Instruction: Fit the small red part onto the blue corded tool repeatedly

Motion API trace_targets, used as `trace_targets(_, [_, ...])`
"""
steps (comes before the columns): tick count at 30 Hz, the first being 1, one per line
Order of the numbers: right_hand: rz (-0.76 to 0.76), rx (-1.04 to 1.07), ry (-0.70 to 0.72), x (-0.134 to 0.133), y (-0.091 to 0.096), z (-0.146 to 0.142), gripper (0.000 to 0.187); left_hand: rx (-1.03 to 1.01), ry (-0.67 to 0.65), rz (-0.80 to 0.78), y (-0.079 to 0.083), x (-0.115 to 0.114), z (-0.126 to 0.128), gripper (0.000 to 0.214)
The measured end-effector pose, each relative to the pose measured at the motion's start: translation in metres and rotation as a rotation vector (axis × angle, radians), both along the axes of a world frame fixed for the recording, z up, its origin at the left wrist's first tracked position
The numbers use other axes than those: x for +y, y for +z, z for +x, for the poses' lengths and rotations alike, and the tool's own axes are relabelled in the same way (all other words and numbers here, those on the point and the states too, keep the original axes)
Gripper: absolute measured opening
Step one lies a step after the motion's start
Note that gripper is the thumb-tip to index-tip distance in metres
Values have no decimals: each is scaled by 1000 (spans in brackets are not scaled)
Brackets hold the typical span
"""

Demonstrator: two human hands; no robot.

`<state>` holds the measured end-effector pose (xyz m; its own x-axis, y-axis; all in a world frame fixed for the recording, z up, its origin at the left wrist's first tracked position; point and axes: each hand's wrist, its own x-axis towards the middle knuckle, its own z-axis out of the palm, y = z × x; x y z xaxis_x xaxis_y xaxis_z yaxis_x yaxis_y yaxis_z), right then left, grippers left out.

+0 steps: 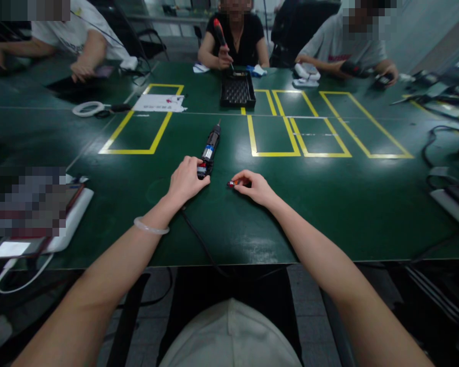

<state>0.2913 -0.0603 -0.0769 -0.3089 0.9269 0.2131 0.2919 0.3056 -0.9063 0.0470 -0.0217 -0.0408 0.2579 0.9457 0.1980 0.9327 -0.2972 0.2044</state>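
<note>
Lying on the green table [199, 229], an electric screwdriver [209, 152] with a dark body and a blue-white label points its tip away from me. My left hand [186, 179] is wrapped round its rear end. A black cord runs from near that hand toward the table's front edge. Just to the right, my right hand [254, 187] pinches a small red, orange and dark piece [232, 184] close to the tabletop; its kind is too small to make out. The two hands are a short distance apart.
Yellow tape rectangles [275, 154] mark the table. A black tray [237, 104] stands at the far side, where a person holds a red-and-black screwdriver [221, 34]. Two other people sit at far left and right. A white paper [158, 103] lies left; cables [436, 132] crowd the right.
</note>
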Motion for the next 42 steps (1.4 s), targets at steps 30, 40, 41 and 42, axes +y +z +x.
trace_targets(30, [135, -102, -117, -1, 1, 0, 18, -39, -275, -60, 2, -41, 38, 38])
trace_targets(40, [180, -166, -115, 0, 2, 0, 13, -21, -271, -73, 5, -42, 40, 38])
trace_targets(41, [180, -172, -119, -1, 2, 0, 13, -17, -269, -77, 6, -43, 40, 38])
trace_targets(42, [173, -171, -119, -1, 2, 0, 14, -15, -269, -76, 6, -43, 40, 37])
